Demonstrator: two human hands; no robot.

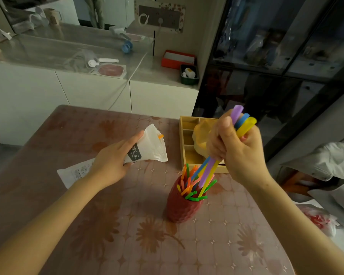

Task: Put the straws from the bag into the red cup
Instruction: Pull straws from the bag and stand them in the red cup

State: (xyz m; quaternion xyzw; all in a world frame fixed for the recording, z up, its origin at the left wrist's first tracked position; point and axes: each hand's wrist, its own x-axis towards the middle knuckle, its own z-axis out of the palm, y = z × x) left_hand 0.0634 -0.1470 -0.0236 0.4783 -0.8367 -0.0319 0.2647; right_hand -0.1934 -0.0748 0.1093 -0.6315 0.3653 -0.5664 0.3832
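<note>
A textured red cup [182, 208] stands on the table, holding several thin coloured straws [189, 188] that fan out of its mouth. My right hand [237, 150] is shut on a bundle of wide straws [241, 121], purple, blue and yellow, tilted with their lower ends over the cup's mouth. My left hand [111, 161] grips the white straw bag [150, 146] around its middle, lying left of the cup. An orange straw tip [160, 136] pokes out of the bag's open end.
A wooden divided tray [186, 143] with a yellow object [200, 135] sits behind the cup. The table [107, 225] has a floral cover. A grey jacket [330, 175] and a plastic bag [318, 220] lie at the right. White cabinets stand beyond the table.
</note>
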